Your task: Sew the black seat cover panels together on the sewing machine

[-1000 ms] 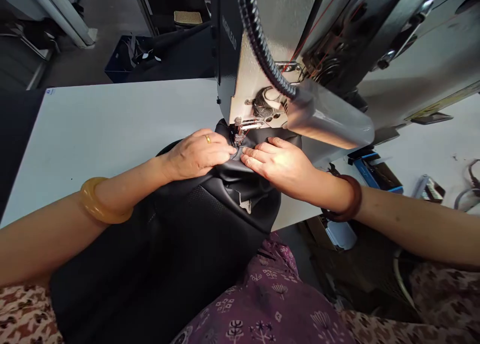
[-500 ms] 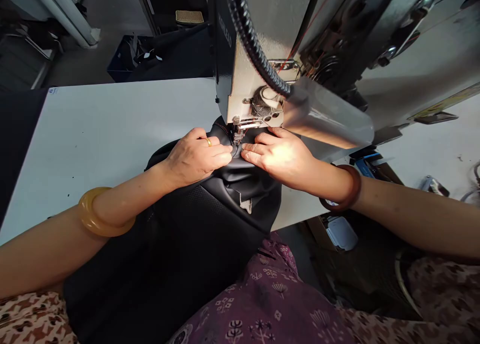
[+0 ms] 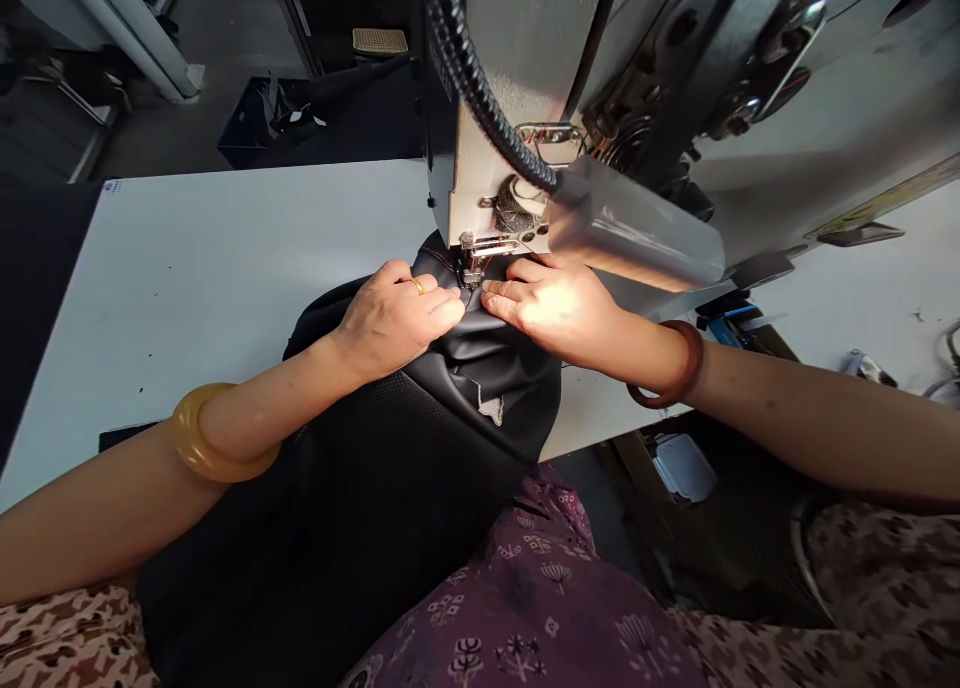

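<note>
A black leather-like cover lies across the white table and hangs down into my lap. Its upper edge sits under the presser foot of a grey sewing machine. My left hand, with a gold ring, presses and pinches the black material just left of the foot. My right hand holds the material down on the right side of the foot, fingers together and pointing left. Both sets of fingertips almost meet beneath the needle. A lamp lights the right hand brightly.
A black corrugated cable curves down the machine's front. To the right, blue boxes and small tools lie beside the machine. Beyond the table stand a dark bin with scraps and other workstations. My patterned purple clothing fills the foreground.
Both hands have crept a little further up toward the presser foot with the black material. The view has shifted slightly closer to the machine.
</note>
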Tool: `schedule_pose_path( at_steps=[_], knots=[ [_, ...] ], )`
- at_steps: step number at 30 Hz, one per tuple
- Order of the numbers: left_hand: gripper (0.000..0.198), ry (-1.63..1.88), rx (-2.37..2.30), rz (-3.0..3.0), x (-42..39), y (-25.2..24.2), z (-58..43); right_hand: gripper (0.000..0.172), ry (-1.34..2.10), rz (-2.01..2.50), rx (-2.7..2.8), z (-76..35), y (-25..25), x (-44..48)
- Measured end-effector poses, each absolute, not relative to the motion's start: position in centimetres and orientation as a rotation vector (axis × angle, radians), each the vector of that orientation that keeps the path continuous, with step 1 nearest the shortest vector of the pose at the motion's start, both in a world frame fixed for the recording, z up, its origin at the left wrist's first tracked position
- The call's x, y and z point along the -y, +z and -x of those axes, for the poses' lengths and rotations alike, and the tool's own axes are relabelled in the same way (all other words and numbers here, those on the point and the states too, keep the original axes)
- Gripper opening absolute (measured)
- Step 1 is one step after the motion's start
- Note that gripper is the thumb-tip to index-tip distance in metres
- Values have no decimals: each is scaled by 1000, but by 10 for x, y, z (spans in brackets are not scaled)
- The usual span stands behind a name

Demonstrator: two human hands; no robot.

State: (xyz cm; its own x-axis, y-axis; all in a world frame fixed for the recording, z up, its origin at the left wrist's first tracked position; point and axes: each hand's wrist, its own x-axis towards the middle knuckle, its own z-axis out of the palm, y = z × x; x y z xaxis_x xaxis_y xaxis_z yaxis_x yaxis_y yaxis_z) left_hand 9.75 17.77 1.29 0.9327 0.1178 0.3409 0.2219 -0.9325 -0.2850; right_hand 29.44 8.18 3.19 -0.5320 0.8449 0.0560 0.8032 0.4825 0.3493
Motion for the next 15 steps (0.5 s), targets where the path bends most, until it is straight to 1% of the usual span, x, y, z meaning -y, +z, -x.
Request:
schedule_pose_path(
  at_steps=[3, 5, 10, 12, 15],
  knots=[
    [42, -432, 255, 2757, -175, 13, -101, 35, 477, -1526, -2556, -291, 32, -80],
    [41, -400, 229, 2747, -178, 15, -102, 33, 448, -1585, -2536, -286, 32, -77],
    [29, -498, -15, 2820, -200, 19, -95, 33, 498, -1605, -2519, -275, 25, -66],
    [30, -543, -91, 2842, -205, 16, -91, 33, 553, -1579, -2533, -276, 21, -64],
    [37, -568, -61, 2804, -205, 6, -86, 33, 581, -1573, -2559, -280, 17, -66]
  ],
)
